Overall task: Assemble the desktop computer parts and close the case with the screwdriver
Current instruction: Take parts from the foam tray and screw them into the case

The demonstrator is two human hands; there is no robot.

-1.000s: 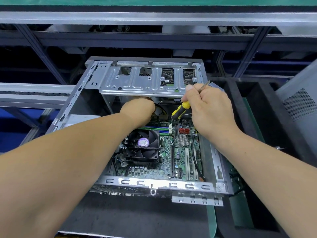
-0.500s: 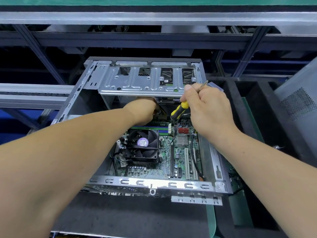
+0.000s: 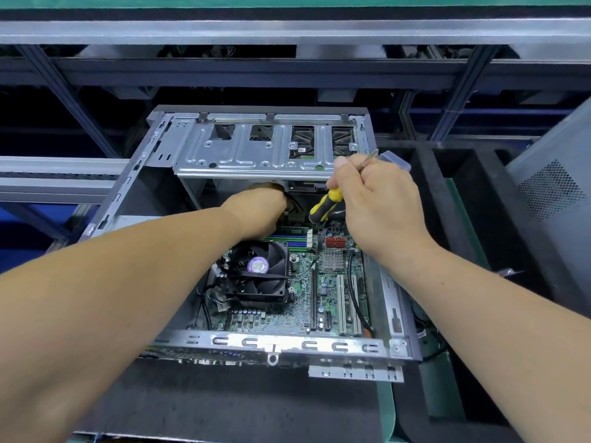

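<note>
An open desktop case (image 3: 388,314) lies on the bench with its green motherboard (image 3: 300,302) and a black CPU fan (image 3: 260,273) exposed. My right hand (image 3: 377,203) grips a screwdriver with a yellow-and-black handle (image 3: 324,206), handle pointing down-left, metal shaft sticking up past my thumb. My left hand (image 3: 259,209) reaches under the silver drive cage (image 3: 243,151) at the case's far end; its fingers are hidden among dark cables there.
A grey perforated side panel (image 3: 556,199) leans at the right. Black foam trays (image 3: 463,199) sit right of the case. A metal conveyor rail (image 3: 57,177) runs at the left, and a steel frame crosses behind.
My left hand has pushed a little farther under the drive cage. My right hand with the screwdriver has barely moved.
</note>
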